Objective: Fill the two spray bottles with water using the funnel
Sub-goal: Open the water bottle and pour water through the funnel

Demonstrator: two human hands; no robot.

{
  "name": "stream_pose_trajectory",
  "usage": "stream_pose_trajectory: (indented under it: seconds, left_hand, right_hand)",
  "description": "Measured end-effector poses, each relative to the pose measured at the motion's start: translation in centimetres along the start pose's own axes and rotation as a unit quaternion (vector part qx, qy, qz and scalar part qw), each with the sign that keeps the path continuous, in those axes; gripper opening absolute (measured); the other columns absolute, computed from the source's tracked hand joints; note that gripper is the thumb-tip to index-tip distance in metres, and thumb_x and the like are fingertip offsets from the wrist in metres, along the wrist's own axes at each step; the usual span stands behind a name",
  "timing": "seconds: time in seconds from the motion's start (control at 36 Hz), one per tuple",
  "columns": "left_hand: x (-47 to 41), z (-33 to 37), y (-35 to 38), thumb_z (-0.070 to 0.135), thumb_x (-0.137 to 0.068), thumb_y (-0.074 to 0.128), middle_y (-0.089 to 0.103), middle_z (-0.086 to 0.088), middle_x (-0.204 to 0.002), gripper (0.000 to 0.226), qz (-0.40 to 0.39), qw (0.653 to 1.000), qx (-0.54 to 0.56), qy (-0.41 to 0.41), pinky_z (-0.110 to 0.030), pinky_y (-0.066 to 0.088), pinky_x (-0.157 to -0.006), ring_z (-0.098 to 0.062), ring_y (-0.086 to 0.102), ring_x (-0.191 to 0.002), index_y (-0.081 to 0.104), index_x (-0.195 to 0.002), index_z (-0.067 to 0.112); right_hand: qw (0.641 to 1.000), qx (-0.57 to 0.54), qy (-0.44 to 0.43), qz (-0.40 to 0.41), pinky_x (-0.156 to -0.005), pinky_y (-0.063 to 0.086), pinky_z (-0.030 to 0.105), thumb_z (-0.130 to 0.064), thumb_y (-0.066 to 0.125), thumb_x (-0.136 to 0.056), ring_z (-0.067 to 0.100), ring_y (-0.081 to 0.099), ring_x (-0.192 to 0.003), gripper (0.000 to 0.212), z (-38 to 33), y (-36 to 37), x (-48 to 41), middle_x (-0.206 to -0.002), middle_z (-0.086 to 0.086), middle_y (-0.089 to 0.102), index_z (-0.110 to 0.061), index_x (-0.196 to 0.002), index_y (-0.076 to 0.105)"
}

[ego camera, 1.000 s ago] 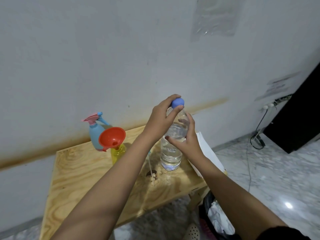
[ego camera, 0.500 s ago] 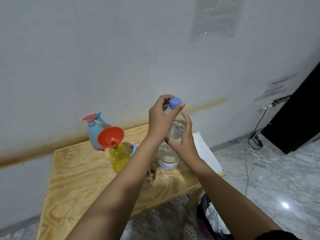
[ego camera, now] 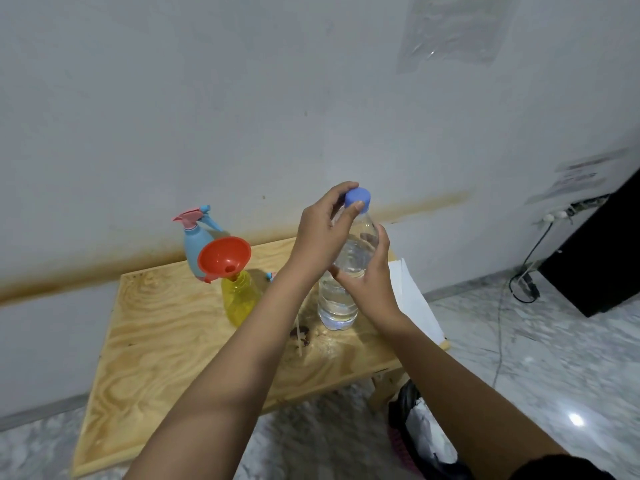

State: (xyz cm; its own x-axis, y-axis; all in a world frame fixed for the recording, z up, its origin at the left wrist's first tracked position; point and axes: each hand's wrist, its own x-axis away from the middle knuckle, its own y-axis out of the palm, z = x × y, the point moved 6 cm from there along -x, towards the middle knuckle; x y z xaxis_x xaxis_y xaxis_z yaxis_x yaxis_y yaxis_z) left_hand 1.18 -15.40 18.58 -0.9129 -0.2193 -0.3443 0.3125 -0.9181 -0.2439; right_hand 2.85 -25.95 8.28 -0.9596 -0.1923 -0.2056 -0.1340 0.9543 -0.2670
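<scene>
Funnel (ego camera: 225,259), orange, is sitting in the neck of the yellow spray bottle (ego camera: 242,301) on the wooden table (ego camera: 145,341), mouth tipping toward the viewer; the blue spray bottle (ego camera: 194,245) is standing just behind it at 11 o'clock, trigger head on. Water bottle (ego camera: 337,304) is standing near upright at 3 o'clock from the funnel, near but apart, long axis running 6 to 12 with the blue cap (ego camera: 358,199) at the top; cannot tell if its base is touching the wood. Left hand (ego camera: 322,237) is pinching the cap, thumb and fingers curling round it; right hand (ego camera: 369,284) is wrapping the bottle's middle. Cap is looking not yet off, so the step is likely unscrewing. Pour is going to have to travel toward 9 o'clock, neck tipping over the funnel mouth; left hand is sitting nearer the funnel, right is gripping the body. Funnel is looking loosely seated, so a knock could be tipping it.
</scene>
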Motion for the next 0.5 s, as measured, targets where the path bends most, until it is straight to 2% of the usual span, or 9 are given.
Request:
stream_pose_trajectory:
  seconds: [0.06, 0.11, 0.17, 0.25, 0.31, 0.42, 0.5]
  left_hand:
    - [0.3, -0.1, 0.1, 0.019, -0.094, 0.059, 0.062, 0.008, -0.11, 0.03, 0.034, 0.999, -0.004, -0.002, -0.011, 0.043, -0.087, -0.006, 0.059, -0.103, 0.06, -0.123, 0.013]
    - [0.5, -0.1, 0.2, 0.021, -0.093, 0.061, 0.063, 0.008, -0.107, 0.028, 0.07, 0.997, -0.018, 0.002, -0.008, 0.042, -0.084, -0.007, 0.059, -0.101, 0.061, -0.12, 0.014]
    - [0.7, 0.0, 0.3, 0.022, -0.091, 0.062, 0.063, 0.009, -0.106, 0.027, 0.089, 0.996, -0.029, 0.003, -0.005, 0.04, -0.081, -0.006, 0.059, -0.1, 0.062, -0.118, 0.015]
    - [0.5, 0.0, 0.4, 0.022, -0.091, 0.063, 0.062, 0.008, -0.108, 0.027, 0.065, 0.998, -0.009, 0.0, -0.01, 0.043, -0.087, -0.006, 0.058, -0.103, 0.059, -0.117, 0.015]
    - [0.0, -0.3, 0.4, 0.021, -0.093, 0.06, 0.059, 0.006, -0.115, 0.029, 0.005, 1.0, 0.017, -0.011, -0.016, 0.043, -0.093, -0.006, 0.056, -0.107, 0.054, -0.121, 0.015]
    - [-0.6, -1.0, 0.7, 0.027, -0.099, 0.048, 0.052, 0.011, -0.133, 0.034, -0.122, 0.991, 0.028, -0.036, -0.023, 0.037, -0.105, -0.002, 0.048, -0.123, 0.042, -0.132, 0.027]
    - [-0.7, -1.1, 0.5, 0.03, -0.1, 0.045, 0.056, 0.01, -0.13, 0.031, -0.135, 0.989, 0.049, -0.047, -0.022, 0.038, -0.105, -0.001, 0.05, -0.122, 0.045, -0.131, 0.026]
  right_hand:
    - [1.0, -0.004, 0.0, -0.001, -0.103, 0.037, 0.019, -0.023, 0.079, -0.074, 0.008, 0.036, -0.131, 0.101, 0.0, 0.2, 0.1, -0.145, 0.0, 0.03, -0.03, -0.145, 0.008]
    - [1.0, -0.003, 0.0, -0.003, -0.108, 0.038, 0.035, -0.025, 0.08, -0.073, 0.013, 0.035, -0.135, 0.101, -0.1, 0.3, 0.1, -0.147, 0.003, 0.03, -0.031, -0.144, 0.008]
    - [1.0, -0.001, 0.0, -0.002, -0.108, 0.039, 0.039, -0.024, 0.08, -0.073, 0.014, 0.036, -0.135, 0.101, -0.1, 0.3, 0.1, -0.147, 0.004, 0.03, -0.031, -0.144, 0.009]
    - [1.0, -0.004, -0.001, -0.003, -0.104, 0.041, 0.031, -0.024, 0.08, -0.072, 0.01, 0.04, -0.13, 0.102, -0.1, 0.0, 0.0, -0.143, -0.001, 0.033, -0.03, -0.144, 0.008]
    - [1.0, 0.0, -0.002, -0.011, -0.1, 0.037, 0.022, -0.025, 0.079, -0.074, 0.007, 0.037, -0.129, 0.102, -0.2, 0.0, -0.1, -0.144, 0.0, 0.031, -0.028, -0.145, 0.007]
    - [1.0, -0.001, -0.001, -0.013, -0.098, 0.032, 0.015, -0.024, 0.079, -0.074, 0.008, 0.033, -0.132, 0.1, -0.2, 0.2, -0.2, -0.147, 0.001, 0.028, -0.026, -0.146, 0.008]
    - [1.0, 0.002, 0.003, -0.009, -0.089, 0.032, 0.003, -0.021, 0.079, -0.074, 0.003, 0.037, -0.123, 0.1, 0.0, 0.1, -0.1, -0.14, -0.003, 0.032, -0.026, -0.145, 0.009]
